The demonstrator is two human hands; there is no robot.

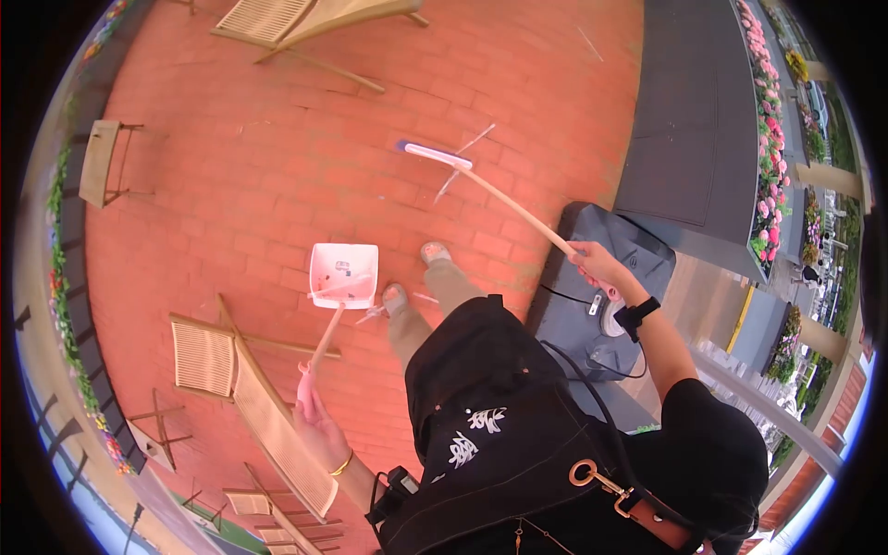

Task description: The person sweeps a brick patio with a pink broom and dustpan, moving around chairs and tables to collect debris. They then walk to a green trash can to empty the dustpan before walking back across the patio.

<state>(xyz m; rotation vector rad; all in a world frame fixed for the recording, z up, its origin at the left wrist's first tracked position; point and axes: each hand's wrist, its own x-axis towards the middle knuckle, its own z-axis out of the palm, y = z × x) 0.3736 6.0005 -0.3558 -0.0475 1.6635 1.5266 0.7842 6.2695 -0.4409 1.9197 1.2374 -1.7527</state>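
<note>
My left hand (pixel 319 432) is closed around the pink grip of a long-handled dustpan (pixel 360 258). Its white pan rests on the red brick paving (pixel 250 185) in front of my feet, with small scraps inside. My right hand (pixel 599 265) grips the wooden handle of a broom (pixel 438 155), held out ahead and to the right. The broom's pale head with a purple end is down at the paving. A thin whitish strip (pixel 477 139) lies by the head, partly covered by it. More pale litter (pixel 372 314) lies near my foot.
A dark grey box (pixel 610 242) with cables and small items stands at my right. Wooden deck chairs (pixel 205 356) are on the left and at the far side (pixel 324 20). Beyond are a small folding table (pixel 99 164) and dark planters (pixel 684 120) with pink flowers (pixel 766 139).
</note>
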